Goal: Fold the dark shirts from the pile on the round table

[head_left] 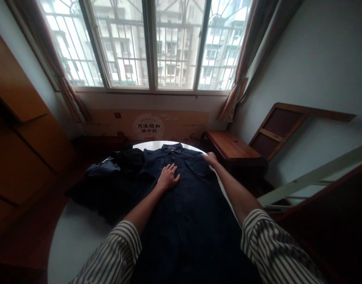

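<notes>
**shirt:** a dark navy button-front shirt (pixel 183 209) lies flat and face up, collar (pixel 171 148) at the far end toward the window, lower part running back under the person's chest and out of view.
**long axis:** runs straight ahead from the person to the window, collar far, hem near and hidden.
**left hand:** a left hand (pixel 168 177) lies palm down on the shirt's chest, just left of the button line, fingers spread and open, gripping nothing.
**right hand:** a right hand (pixel 209 159) reaches further, to the shirt's far right shoulder edge above a flap pocket (pixel 197 165); its fingers lie close together, and i cannot tell whether they pinch the cloth or only rest on it.
**nearer hand:** the left hand sits nearer the shirt's centre; the right hand is nearer the collar's level and the outer edge.
**sleeves:** a striped left sleeve (pixel 115 252) and a striped right sleeve (pixel 275 248) are pushed back on the forearms.
**under the shirt:** a white round surface (pixel 77 244) bears it.
**beside the shirt:** a dark heap of clothing (pixel 100 193) touches its left side, with a black bundle (pixel 129 159) on top.
**around:** a barred window (pixel 175 43) lies ahead, a wooden bench (pixel 231 146) to the right, a wooden wardrobe (pixel 21 118) to the left.
</notes>
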{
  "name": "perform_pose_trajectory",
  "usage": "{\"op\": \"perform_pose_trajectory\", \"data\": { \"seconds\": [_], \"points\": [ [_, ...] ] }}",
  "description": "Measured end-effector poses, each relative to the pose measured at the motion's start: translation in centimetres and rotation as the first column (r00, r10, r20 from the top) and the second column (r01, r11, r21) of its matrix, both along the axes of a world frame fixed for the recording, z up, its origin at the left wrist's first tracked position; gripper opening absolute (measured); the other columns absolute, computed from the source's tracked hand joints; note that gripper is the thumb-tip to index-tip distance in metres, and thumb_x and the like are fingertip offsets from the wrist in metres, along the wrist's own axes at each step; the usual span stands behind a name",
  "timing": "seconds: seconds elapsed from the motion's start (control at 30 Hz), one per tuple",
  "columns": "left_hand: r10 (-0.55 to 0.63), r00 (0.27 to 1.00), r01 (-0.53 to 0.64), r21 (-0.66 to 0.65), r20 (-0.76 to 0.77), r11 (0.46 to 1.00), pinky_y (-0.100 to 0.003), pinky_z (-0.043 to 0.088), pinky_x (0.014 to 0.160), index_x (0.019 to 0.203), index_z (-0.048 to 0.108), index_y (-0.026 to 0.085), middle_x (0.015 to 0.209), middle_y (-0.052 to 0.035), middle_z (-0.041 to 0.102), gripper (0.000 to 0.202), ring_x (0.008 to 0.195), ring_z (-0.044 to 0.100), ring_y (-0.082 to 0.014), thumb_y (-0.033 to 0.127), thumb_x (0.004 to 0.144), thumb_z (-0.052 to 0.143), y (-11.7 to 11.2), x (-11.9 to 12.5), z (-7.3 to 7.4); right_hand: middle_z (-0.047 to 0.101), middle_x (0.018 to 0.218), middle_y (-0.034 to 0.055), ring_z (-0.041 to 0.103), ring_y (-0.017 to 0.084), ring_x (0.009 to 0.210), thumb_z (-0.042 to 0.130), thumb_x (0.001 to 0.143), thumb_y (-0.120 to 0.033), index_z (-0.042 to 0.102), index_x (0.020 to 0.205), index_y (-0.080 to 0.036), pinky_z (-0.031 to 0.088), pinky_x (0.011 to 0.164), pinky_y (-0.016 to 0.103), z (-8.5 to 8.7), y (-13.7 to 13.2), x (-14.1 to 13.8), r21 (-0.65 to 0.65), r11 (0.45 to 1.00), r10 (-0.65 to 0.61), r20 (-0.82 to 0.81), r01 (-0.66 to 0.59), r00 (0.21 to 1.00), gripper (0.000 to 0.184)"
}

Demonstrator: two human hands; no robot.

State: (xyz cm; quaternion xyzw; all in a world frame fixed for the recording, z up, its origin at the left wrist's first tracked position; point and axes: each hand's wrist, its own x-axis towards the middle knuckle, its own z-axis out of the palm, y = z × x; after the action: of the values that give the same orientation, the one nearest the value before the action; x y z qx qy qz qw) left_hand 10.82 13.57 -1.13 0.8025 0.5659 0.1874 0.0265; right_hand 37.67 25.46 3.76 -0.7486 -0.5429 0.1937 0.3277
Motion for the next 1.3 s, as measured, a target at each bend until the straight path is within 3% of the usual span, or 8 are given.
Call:
{"op": "perform_pose_trajectory", "data": {
  "seconds": [0.17, 0.3, 0.47, 0.57, 0.73, 0.93, 1.1, 1.3],
  "points": [
    [-0.005, 1.000, 0.005, 0.001, 0.003, 1.000, -0.044, 0.027, 0.118, 0.142, 0.051, 0.015, 0.152, -0.0105, 0.044, 0.058, 0.140, 0.038, -0.0293, 0.048, 0.095, 0.045, 0.1, 0.0, -0.2, 0.072, 0.087, 0.0104, 0.068, 0.023, 0.091, 0.075, 0.069, -0.012, 0.071, 0.083, -0.011, 0.051, 0.084, 0.029, 0.2, 2.0, -0.7, -0.002, 1.000, 0.018, 0.080, -0.018, 0.997, 0.015],
    [-0.009, 1.000, 0.009, 0.003, 0.004, 1.000, -0.046, 0.027, 0.118, 0.143, 0.051, 0.016, 0.153, -0.0097, 0.044, 0.058, 0.141, 0.037, -0.0300, 0.049, 0.094, 0.046, 0.2, 0.0, -0.3, 0.071, 0.102, 0.0145, 0.065, 0.023, 0.103, 0.060, 0.084, -0.014, 0.072, 0.100, -0.010, 0.047, 0.093, 0.029, 0.2, 1.8, -1.0, 0.055, 0.998, 0.029, 0.176, -0.039, 0.984, 0.020],
    [-0.012, 1.000, 0.013, -0.016, 0.020, 1.000, -0.048, 0.029, 0.117, 0.142, 0.051, 0.016, 0.153, -0.0100, 0.044, 0.058, 0.142, 0.036, -0.0311, 0.049, 0.095, 0.045, 0.4, 0.0, -0.2, 0.057, 0.128, 0.0290, 0.053, 0.035, 0.121, 0.058, 0.090, -0.023, 0.060, 0.124, -0.001, 0.039, 0.102, 0.045, 0.7, -1.0, -2.6, 0.084, 0.990, 0.082, 0.315, -0.114, 0.946, 0.041],
    [-0.007, 0.999, 0.006, 0.013, 0.052, 1.000, -0.044, 0.033, 0.116, 0.139, 0.053, 0.012, 0.148, -0.0133, 0.049, 0.051, 0.138, 0.042, -0.0276, 0.040, 0.099, 0.038, 0.4, 0.2, 0.1, 0.053, 0.136, 0.0246, 0.049, 0.034, 0.127, 0.057, 0.093, -0.030, 0.055, 0.134, -0.007, 0.033, 0.108, 0.046, 0.6, -4.3, -5.2, 0.079, 0.953, 0.241, 0.392, -0.294, 0.888, 0.047],
    [0.073, 0.997, -0.074, 0.056, 0.022, 0.996, -0.038, 0.038, 0.113, 0.137, 0.053, 0.012, 0.139, -0.0145, 0.056, 0.051, 0.134, 0.047, -0.0203, 0.006, 0.089, 0.037, -0.5, -0.3, 1.0, 0.054, 0.143, 0.0151, 0.048, 0.031, 0.131, 0.056, 0.093, -0.046, 0.057, 0.136, -0.020, 0.033, 0.111, 0.048, -0.9, -14.0, -9.2, -0.040, 0.810, 0.539, 0.442, -0.584, 0.717, 0.051],
    [0.045, 0.974, -0.052, -0.027, -0.221, 0.998, -0.058, 0.022, 0.117, 0.133, 0.058, 0.024, 0.150, -0.0118, 0.045, 0.060, 0.145, 0.027, -0.0350, 0.006, 0.076, 0.061, -1.1, -5.7, 4.3, 0.034, 0.159, 0.0122, 0.029, 0.036, 0.145, 0.048, 0.095, -0.053, 0.041, 0.151, -0.021, 0.023, 0.116, 0.059, -0.1, -26.5, -9.9, -0.167, 0.447, 0.855, 0.369, -0.879, 0.365, 0.064],
    [0.019, 0.966, -0.055, -0.135, -0.257, 0.989, -0.063, 0.020, 0.114, 0.117, 0.067, 0.028, 0.142, -0.0113, 0.053, 0.054, 0.143, 0.030, -0.0377, 0.010, 0.066, 0.071, -0.6, -9.8, 5.9, 0.035, 0.158, 0.0103, 0.030, 0.036, 0.144, 0.049, 0.096, -0.050, 0.038, 0.152, -0.026, 0.023, 0.115, 0.062, 1.3, -30.6, -12.6, -0.165, 0.170, 0.947, 0.301, -0.971, 0.114, 0.062],
    [0.096, 0.995, -0.098, -0.119, -0.025, 0.988, -0.047, 0.037, 0.108, 0.085, 0.071, 0.021, 0.110, -0.0122, 0.068, 0.014, 0.121, 0.055, -0.0314, 0.017, 0.072, 0.067, -0.1, -10.0, 5.6, 0.028, 0.161, 0.0110, 0.020, 0.041, 0.147, 0.046, 0.095, -0.060, 0.034, 0.153, -0.030, 0.017, 0.112, 0.071, 0.6, -31.3, -17.3, -0.158, 0.125, 0.951, 0.299, -0.980, 0.073, 0.066]
  ]
}}
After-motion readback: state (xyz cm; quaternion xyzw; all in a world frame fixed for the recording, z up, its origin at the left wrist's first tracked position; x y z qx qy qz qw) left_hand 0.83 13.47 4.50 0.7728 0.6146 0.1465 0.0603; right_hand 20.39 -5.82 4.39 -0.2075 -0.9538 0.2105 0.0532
